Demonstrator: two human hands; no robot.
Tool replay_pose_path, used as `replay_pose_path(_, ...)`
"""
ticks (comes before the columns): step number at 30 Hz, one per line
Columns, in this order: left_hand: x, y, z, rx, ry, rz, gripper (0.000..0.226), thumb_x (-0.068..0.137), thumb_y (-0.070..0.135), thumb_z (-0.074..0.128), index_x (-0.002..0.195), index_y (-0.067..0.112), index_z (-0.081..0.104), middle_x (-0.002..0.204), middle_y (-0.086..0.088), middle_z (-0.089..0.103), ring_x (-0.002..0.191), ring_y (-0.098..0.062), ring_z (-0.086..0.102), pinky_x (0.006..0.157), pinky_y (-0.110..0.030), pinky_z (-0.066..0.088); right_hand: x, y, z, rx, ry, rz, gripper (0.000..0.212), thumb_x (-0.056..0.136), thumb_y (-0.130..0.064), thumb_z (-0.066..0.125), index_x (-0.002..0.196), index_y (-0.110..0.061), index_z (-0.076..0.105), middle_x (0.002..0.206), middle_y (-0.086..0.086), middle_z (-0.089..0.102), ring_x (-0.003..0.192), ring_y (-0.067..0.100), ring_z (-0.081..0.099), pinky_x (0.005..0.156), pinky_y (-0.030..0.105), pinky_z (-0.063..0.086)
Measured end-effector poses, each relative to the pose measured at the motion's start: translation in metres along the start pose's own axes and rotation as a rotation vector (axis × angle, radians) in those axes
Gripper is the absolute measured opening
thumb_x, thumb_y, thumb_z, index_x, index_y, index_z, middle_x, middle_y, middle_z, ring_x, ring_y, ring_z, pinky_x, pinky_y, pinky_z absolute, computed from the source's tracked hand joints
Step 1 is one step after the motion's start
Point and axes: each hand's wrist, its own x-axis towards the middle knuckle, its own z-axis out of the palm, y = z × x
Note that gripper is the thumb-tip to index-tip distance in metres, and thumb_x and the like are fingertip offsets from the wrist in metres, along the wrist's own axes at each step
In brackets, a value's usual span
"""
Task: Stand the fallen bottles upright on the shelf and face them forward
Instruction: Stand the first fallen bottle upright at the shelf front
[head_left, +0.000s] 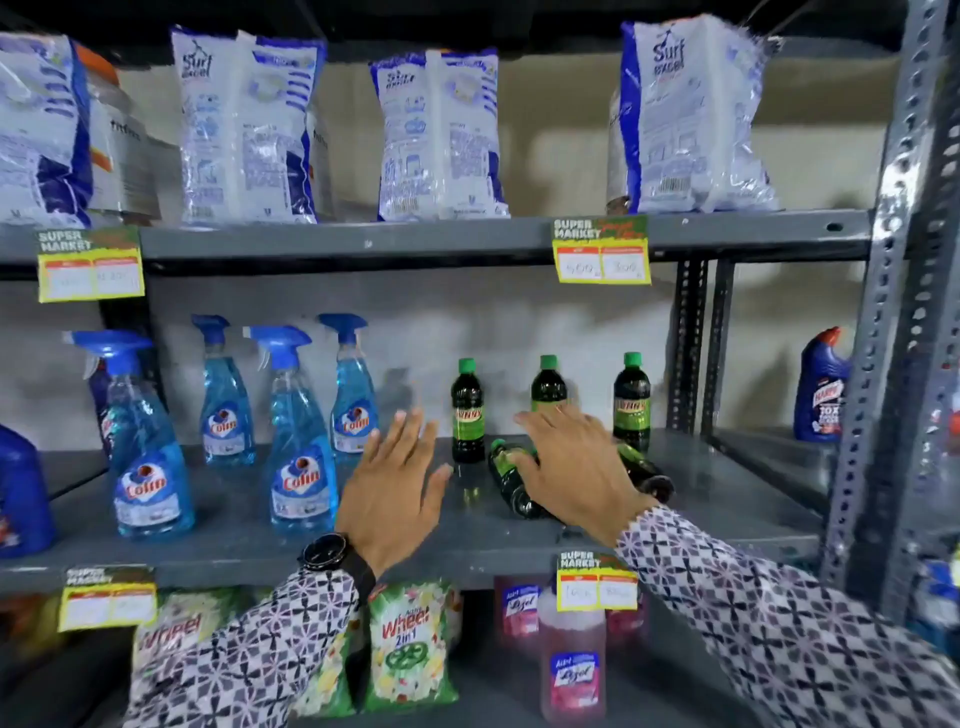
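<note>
Two dark bottles (511, 480) lie toppled on the middle shelf (249, 540), below three upright ones. Right hand (574, 462) reaches over them, fingers spread, gripping nothing; left hand (397, 480) hovers open beside, ready to steady.

Dark green bottles (467, 415) with green caps, blue spray bottles (298, 441), grey shelf (249, 525), checkered sleeves (779, 613).

Even indoor light, soft shadows on the back wall (545, 322), overall blur, wide-angle bending at edges.
</note>
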Motion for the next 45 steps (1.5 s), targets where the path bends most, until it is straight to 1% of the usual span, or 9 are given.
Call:
replay_pose_path(4,-0.011,-0.028,0.038,-0.015,-0.423,-0.151,0.085,0.094,0.056,0.001,0.164,0.010,0.020,0.175,-0.010,0.017,0.163,-0.026,0.010,0.132,-0.051,0.009,0.021,-0.006,0.023,0.069,-0.429,0.213,0.065,0.100,-0.056,0.061,0.141,-0.006,0.056,0.138,0.016,0.064,0.132,0.038,0.059,0.107,0.052,0.053)
replay_pose_path(7,-0.013,-0.035,0.052,-0.002,-0.524,-0.178,0.072,0.103,0.048,0.012,0.163,0.008,0.021,0.174,-0.012,0.019,0.162,-0.026,0.014,0.131,-0.051,0.011,0.042,-0.008,0.035,0.089,-0.551,0.226,0.068,0.098,-0.059,0.063,0.137,-0.003,0.060,0.131,0.016,0.068,0.121,0.037,0.066,0.098,0.047,0.057)
replay_pose_path(12,-0.013,-0.037,0.059,0.017,-0.539,-0.142,0.085,0.090,0.049,0.001,0.155,0.008,0.037,0.169,-0.015,0.032,0.158,-0.029,0.026,0.127,-0.054,0.019,0.070,-0.015,0.056,0.025,-0.675,0.293,0.071,0.086,-0.058,0.080,0.130,-0.004,0.067,0.115,0.011,0.071,0.105,0.031,0.070,0.085,0.040,0.058)
replay_pose_path(17,-0.014,-0.037,0.061,0.016,-0.510,-0.145,0.080,0.094,0.048,0.009,0.157,0.007,0.034,0.169,-0.016,0.033,0.158,-0.028,0.029,0.128,-0.049,0.020,0.074,-0.020,0.068,0.047,-0.586,0.387,0.060,0.077,-0.040,0.088,0.123,-0.006,0.068,0.103,0.005,0.067,0.102,0.029,0.071,0.087,0.040,0.062)
replay_pose_path(24,-0.016,-0.041,0.066,0.030,-0.469,-0.131,0.094,0.086,0.055,-0.006,0.155,0.008,0.037,0.166,-0.015,0.038,0.155,-0.029,0.034,0.128,-0.050,0.024,0.067,-0.015,0.076,0.368,-0.242,0.525,0.050,0.076,-0.052,0.079,0.107,-0.016,0.064,0.089,0.000,0.070,0.084,0.024,0.071,0.078,0.038,0.061)
replay_pose_path(28,-0.017,-0.041,0.067,0.030,-0.445,-0.140,0.096,0.084,0.055,-0.007,0.156,0.008,0.037,0.166,-0.016,0.038,0.155,-0.029,0.034,0.127,-0.049,0.024,0.059,-0.023,0.087,0.782,0.007,0.522,0.102,0.074,-0.038,0.090,0.159,-0.014,0.040,0.139,0.004,0.067,0.125,0.022,0.065,0.111,0.045,0.052)
replay_pose_path(31,-0.017,-0.041,0.069,0.035,-0.432,-0.130,0.096,0.084,0.056,-0.007,0.153,0.009,0.041,0.164,-0.016,0.041,0.154,-0.029,0.037,0.126,-0.049,0.026,0.051,-0.032,0.102,0.909,0.110,0.495,0.081,0.069,-0.030,0.095,0.140,-0.019,0.057,0.130,0.002,0.064,0.119,0.020,0.064,0.110,0.047,0.051)
replay_pose_path(37,-0.015,-0.040,0.068,0.006,-0.462,-0.169,0.079,0.096,0.050,0.008,0.158,0.010,0.035,0.168,-0.014,0.035,0.157,-0.026,0.031,0.129,-0.046,0.020,0.033,-0.036,0.127,0.948,0.091,0.494,0.083,0.071,-0.019,0.095,0.139,-0.016,0.048,0.132,0.005,0.056,0.119,0.022,0.062,0.108,0.047,0.052)
replay_pose_path(45,-0.016,-0.038,0.066,-0.012,-0.482,-0.194,0.069,0.103,0.047,0.016,0.160,0.011,0.031,0.171,-0.012,0.029,0.160,-0.025,0.025,0.131,-0.045,0.017,0.029,-0.027,0.138,0.952,0.052,0.519,0.095,0.066,-0.029,0.099,0.143,-0.021,0.045,0.138,0.001,0.056,0.125,0.021,0.060,0.111,0.043,0.051)
